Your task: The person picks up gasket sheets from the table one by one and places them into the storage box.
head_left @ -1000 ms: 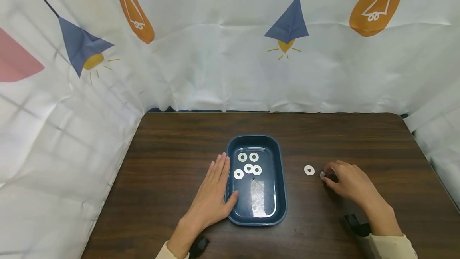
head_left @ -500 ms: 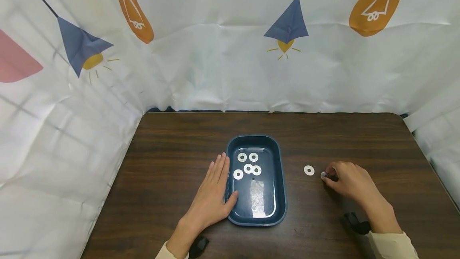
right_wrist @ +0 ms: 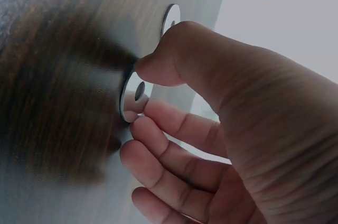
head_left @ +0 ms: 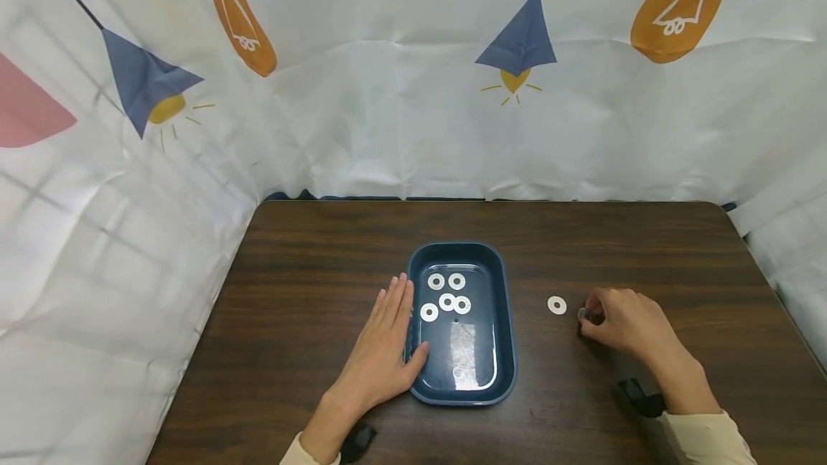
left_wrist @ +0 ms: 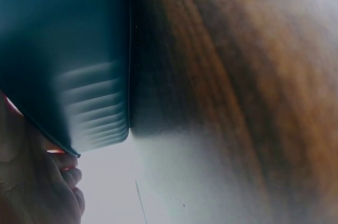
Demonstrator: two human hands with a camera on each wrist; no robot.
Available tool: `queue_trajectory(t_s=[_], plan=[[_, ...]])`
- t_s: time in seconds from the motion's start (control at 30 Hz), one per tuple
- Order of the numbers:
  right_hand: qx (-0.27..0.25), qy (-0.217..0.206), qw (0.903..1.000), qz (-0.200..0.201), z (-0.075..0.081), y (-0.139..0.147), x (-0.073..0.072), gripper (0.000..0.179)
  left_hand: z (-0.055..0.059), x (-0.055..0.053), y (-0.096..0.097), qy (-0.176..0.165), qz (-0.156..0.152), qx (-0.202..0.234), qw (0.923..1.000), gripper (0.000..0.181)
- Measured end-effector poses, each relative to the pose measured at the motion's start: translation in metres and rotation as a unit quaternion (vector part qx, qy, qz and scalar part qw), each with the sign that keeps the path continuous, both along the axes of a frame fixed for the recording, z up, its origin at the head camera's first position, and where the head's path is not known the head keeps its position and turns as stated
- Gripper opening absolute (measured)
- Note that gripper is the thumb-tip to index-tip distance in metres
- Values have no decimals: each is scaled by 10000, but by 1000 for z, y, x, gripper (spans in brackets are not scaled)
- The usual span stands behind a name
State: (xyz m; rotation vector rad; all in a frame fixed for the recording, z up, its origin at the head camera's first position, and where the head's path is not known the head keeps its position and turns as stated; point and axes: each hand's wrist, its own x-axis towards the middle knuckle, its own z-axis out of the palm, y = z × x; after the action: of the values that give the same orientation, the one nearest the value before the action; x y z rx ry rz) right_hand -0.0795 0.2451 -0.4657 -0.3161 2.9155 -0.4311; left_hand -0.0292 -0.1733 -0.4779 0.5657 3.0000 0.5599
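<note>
My left hand (head_left: 381,350) lies with straight fingers along the left side of a dark blue rectangular tray (head_left: 483,329), touching its rim. Inside the tray are several flat metal washers (head_left: 436,275), mostly toward the far end, two of them overlapping. To the right of the tray, my right hand (head_left: 629,321) pinches one washer (right_wrist: 129,100) by its edges between thumb and index finger, close to the tabletop. The other fingers are loosely curled. Another washer (head_left: 550,305) lies flat on the table just left of that hand.
The dark wood-grain table (head_left: 323,264) runs back to a white printed curtain (head_left: 388,120), which also hangs along the left and right sides. A black strap with a camera (head_left: 642,397) is on the right wrist.
The right hand stays almost in place, and the washer between its fingertips has shifted slightly right and tilted. Left hand, tray and the other washers are unmoved.
</note>
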Motion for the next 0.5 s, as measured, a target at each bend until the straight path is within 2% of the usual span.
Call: queue_trajectory(t_s=[0.23,0.5], plan=[[83,430,9988,195,-4,-1,2,20,0,0,0,20,-11,10,10000,101],[65,697,9969,372,-6,2,1,19,1,0,0,22,15,23,10000,100]])
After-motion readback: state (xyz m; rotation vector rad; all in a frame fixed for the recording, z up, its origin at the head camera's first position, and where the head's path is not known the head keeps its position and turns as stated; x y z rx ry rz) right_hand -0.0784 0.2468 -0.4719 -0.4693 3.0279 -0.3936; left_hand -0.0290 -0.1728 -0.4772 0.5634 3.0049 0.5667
